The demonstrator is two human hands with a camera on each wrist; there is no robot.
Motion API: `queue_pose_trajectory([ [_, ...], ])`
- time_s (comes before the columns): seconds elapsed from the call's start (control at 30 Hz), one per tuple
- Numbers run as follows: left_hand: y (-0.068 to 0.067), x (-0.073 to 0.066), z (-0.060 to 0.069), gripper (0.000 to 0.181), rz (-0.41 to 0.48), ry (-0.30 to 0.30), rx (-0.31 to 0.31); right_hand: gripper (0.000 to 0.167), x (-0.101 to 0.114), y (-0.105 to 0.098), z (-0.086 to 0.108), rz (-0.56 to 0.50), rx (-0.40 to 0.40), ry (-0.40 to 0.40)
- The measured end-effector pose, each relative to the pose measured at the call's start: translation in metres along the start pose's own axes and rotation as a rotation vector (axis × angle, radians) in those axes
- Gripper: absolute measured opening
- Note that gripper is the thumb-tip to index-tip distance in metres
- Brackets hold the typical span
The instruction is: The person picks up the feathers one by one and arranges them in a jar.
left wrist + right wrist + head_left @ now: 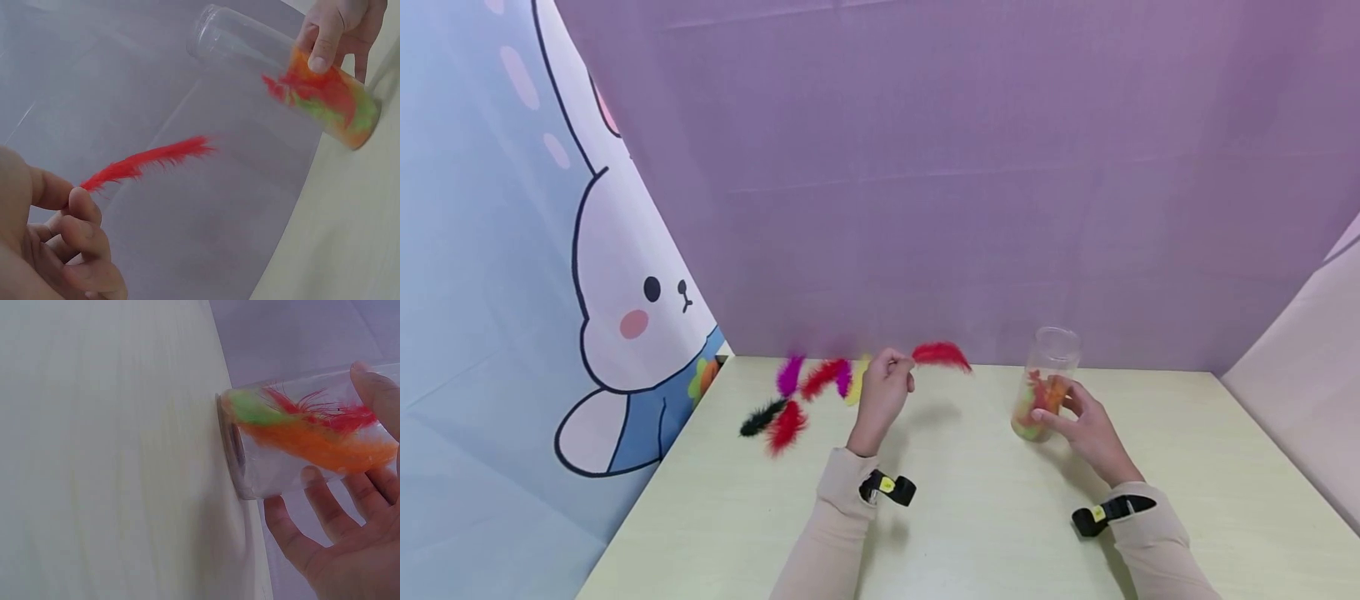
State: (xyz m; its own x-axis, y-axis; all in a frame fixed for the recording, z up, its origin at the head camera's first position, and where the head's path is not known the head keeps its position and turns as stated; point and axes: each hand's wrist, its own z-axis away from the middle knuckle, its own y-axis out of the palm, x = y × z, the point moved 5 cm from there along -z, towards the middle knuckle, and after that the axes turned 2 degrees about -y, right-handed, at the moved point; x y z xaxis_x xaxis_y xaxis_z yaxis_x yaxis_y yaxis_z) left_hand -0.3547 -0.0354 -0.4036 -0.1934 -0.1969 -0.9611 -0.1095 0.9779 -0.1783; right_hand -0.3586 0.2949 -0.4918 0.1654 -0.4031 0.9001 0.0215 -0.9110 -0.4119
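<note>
Between thumb and fingertips my left hand pinches the quill end of a red feather. The feather is held above the table and its tip points right, toward a clear jar. My right hand grips the jar around its lower part, thumb on one side and fingers on the other. The jar is roughly upright, its mouth uncovered. Inside it, in the right wrist view, lie an orange feather, a green feather and a red feather.
Left of my left hand, several loose feathers lie on the pale table: a purple feather, a dark feather, a red feather and a yellow feather among them. A purple backdrop rises behind the table.
</note>
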Motion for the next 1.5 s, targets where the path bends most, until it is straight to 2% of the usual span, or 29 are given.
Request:
queue_pose_trajectory([
  [0.17, 0.005, -0.005, 0.002, 0.017, 0.056, -0.007, 0.009, 0.084, 0.001, 0.0, 0.001, 0.0, 0.002, 0.002],
  [0.33, 0.012, -0.014, 0.004, 0.019, 0.071, -0.003, 0.02, 0.086, 0.002, -0.001, 0.002, 0.008, 0.002, 0.007],
  [0.63, 0.026, -0.029, 0.004, 0.021, 0.056, 0.063, 0.012, 0.085, 0.002, -0.001, 0.001, 0.007, 0.005, 0.012],
  [0.8, 0.034, -0.039, 0.001, 0.021, 0.079, 0.1, 0.007, 0.082, 0.004, -0.001, 0.002, 0.016, -0.003, 0.011],
  [1.1, 0.047, -0.058, -0.003, 0.022, 0.135, 0.118, 0.016, 0.085, 0.006, -0.001, 0.003, 0.023, 0.001, 0.02],
  [1.37, 0.061, -0.074, -0.003, 0.024, 0.149, 0.154, 0.048, 0.086, 0.004, -0.001, 0.002, 0.022, 0.006, 0.024],
  [1.5, 0.067, -0.079, -0.004, 0.023, 0.146, 0.162, 0.04, 0.086, 0.004, -0.001, 0.001, 0.025, 0.007, 0.029],
])
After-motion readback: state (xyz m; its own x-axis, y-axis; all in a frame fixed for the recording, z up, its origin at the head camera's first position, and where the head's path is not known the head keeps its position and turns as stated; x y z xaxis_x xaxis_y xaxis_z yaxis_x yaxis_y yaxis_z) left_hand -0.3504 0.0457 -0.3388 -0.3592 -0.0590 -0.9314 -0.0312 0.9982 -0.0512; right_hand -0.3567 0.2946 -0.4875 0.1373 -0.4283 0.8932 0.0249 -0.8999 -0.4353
